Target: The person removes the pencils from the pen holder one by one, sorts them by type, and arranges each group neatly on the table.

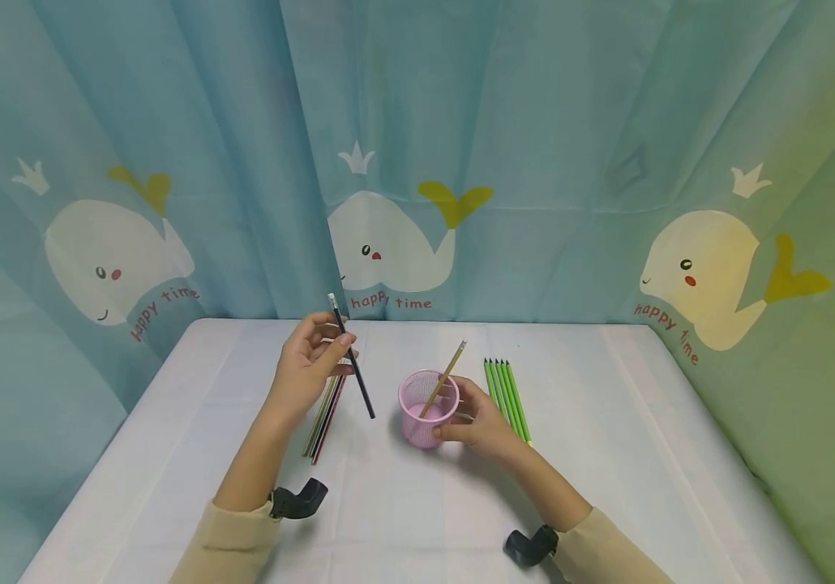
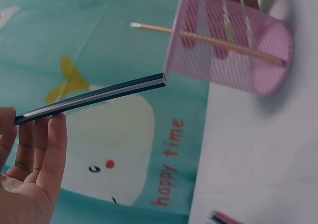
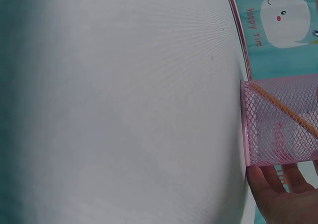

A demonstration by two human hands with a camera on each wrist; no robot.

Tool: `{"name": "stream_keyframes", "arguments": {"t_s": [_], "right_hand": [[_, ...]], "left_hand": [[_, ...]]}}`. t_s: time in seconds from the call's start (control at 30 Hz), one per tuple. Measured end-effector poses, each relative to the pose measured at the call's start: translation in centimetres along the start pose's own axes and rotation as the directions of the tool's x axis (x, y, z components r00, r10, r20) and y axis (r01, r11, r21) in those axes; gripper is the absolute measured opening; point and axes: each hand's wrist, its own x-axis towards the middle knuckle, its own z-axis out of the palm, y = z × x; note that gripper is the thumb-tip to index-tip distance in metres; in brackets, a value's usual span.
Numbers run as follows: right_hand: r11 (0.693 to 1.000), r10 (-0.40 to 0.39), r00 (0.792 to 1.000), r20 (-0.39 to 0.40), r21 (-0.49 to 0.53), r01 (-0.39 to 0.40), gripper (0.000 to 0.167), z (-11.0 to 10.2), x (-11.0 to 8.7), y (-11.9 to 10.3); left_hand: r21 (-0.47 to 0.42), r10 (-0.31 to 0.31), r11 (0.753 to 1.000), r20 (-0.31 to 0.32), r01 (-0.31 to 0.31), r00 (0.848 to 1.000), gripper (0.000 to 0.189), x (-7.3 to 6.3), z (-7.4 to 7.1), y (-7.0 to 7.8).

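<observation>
My left hand (image 1: 308,365) pinches a dark pencil (image 1: 361,385) between thumb and fingers, its white-tipped end up and its lower end slanting toward the cup. In the left wrist view this pencil (image 2: 99,99) shows a pale stripe along its side. A pink mesh pencil cup (image 1: 421,435) stands upright on the table, gripped at its right side by my right hand (image 1: 486,422). One gold-coloured pencil (image 1: 451,367) leans inside it, its end above the rim. Through the mesh in the right wrist view the slanted pencil (image 3: 283,105) is visible.
Several green pencils (image 1: 511,401) lie side by side right of the cup, partly behind my right hand. Left of the cup, a few gold, dark and red pencils (image 1: 324,428) lie under my left hand. A curtain (image 1: 556,162) with whale prints hangs behind the white table (image 1: 417,527).
</observation>
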Motion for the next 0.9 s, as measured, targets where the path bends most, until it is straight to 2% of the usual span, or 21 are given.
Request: {"name": "stream_keyframes", "arguments": {"t_s": [0.47, 0.9], "right_hand": [[1.000, -0.007, 1.000, 0.013, 0.013, 0.007, 0.081, 0.1, 0.0, 0.1], [1.000, -0.014, 1.000, 0.008, 0.026, 0.014, 0.080, 0.1, -0.1, -0.2]], "left_hand": [[0.078, -0.043, 0.996, -0.077, 0.049, 0.996, 0.026, -1.2, -3.5, -2.0], [0.104, -0.126, 0.985, -0.129, 0.139, 0.984, 0.028, -1.5, -6.0, -3.6]]}}
